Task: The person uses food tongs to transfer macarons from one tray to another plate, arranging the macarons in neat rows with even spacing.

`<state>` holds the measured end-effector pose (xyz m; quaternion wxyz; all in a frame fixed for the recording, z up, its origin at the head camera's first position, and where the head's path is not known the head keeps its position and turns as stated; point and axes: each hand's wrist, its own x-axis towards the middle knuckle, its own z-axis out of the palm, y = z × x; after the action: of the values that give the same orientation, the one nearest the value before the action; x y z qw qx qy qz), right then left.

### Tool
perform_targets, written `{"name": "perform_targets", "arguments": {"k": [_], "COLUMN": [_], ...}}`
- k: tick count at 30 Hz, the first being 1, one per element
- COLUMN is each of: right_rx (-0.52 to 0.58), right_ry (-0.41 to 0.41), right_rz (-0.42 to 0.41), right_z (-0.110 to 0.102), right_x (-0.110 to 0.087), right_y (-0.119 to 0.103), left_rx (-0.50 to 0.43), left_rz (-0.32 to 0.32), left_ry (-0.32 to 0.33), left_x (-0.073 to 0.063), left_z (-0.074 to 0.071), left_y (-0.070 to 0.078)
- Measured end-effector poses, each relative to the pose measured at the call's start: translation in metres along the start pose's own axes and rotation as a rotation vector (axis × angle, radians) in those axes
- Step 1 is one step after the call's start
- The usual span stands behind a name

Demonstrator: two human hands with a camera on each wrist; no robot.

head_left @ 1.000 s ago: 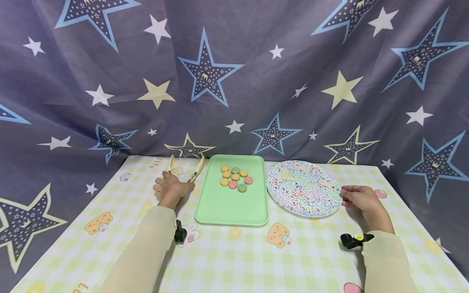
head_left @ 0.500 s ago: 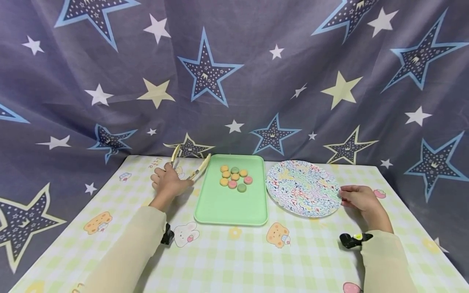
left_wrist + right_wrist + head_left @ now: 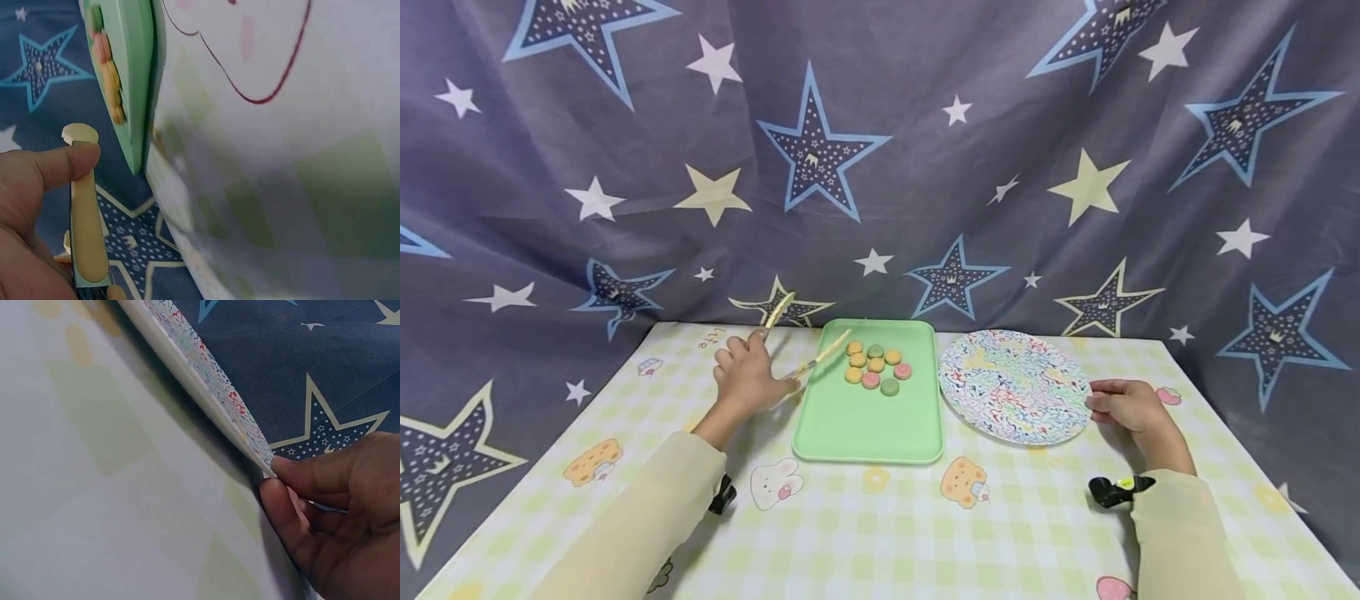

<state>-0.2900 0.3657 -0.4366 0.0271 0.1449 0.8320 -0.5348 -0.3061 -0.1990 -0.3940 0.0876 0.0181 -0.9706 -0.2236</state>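
Observation:
At the left of the head view, my left hand (image 3: 741,379) grips a pair of pale yellow tongs (image 3: 827,353), their two arms spread apart. One arm of the tongs reaches over the left edge of a light green tray (image 3: 865,429). In the left wrist view, the thumb presses on one arm of the tongs (image 3: 89,231). Several small yellow, pink and green macarons (image 3: 876,365) lie in the tray's far half. On the right, my right hand (image 3: 1138,417) pinches the rim of a round, multicoloured patterned plate (image 3: 1015,387). The right wrist view shows thumb and finger on the plate's edge (image 3: 206,387).
A green-and-white checked tablecloth (image 3: 880,533) with cartoon prints covers the table. Behind its far edge hangs a dark star-patterned curtain (image 3: 880,167). Tray and plate lie side by side, close together.
My left hand has lifted the tongs and swung their tips to the right, towards the tray. My right hand stays at the plate's rim. The view has shifted slightly.

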Motion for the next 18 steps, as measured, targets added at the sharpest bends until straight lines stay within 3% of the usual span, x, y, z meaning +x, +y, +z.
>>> {"name": "perform_targets", "arguments": {"k": [9, 18], "right_rx": [-0.003, -0.009], "right_ry": [0.019, 0.028], "right_rz": [0.006, 0.002], "right_z": [0.002, 0.002], "right_x": [-0.001, 0.001], "right_y": [-0.001, 0.003], "left_rx": [-0.005, -0.043], "left_rz": [0.131, 0.221], "left_ry": [-0.010, -0.006], "left_x": [-0.011, -0.018], "left_z": [0.000, 0.004], "left_y": [0.020, 0.026]}}
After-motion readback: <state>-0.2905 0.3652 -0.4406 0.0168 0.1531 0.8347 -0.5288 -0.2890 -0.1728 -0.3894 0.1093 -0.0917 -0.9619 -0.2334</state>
